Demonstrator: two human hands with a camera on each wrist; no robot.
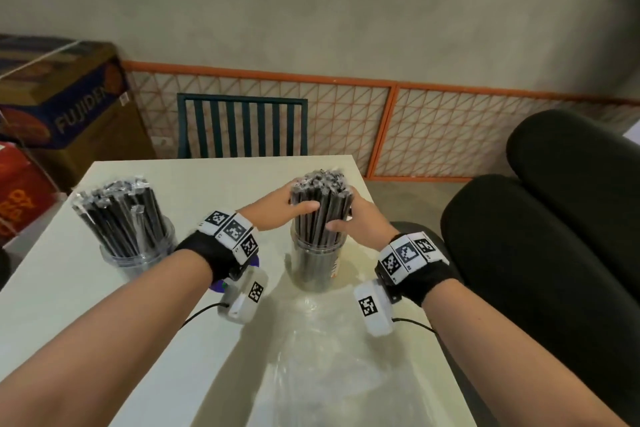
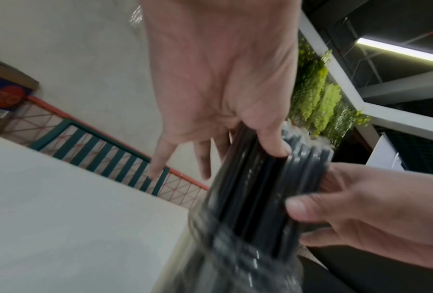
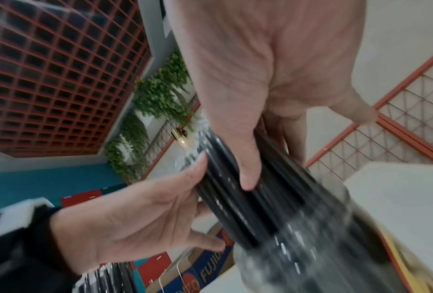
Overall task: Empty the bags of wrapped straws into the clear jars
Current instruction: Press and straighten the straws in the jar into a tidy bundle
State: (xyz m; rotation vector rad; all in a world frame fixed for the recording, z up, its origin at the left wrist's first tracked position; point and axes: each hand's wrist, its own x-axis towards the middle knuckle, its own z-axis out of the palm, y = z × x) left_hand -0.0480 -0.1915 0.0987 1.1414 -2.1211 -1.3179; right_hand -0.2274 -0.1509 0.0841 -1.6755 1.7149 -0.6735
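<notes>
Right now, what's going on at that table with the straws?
A person has both hands around the bundle of wrapped straws standing in the right clear jar: the left hand grips it from one side, the right hand from the other. The left jar already holds its own straws, fanned out and untouched. An empty clear bag lies flat on the white table in front of the jars.

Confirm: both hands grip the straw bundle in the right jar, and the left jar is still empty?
Not quite. The left jar is already full of wrapped straws, as the head view shows. The rest holds: left hand and right hand both grip the straw bundle in the right jar.
</notes>
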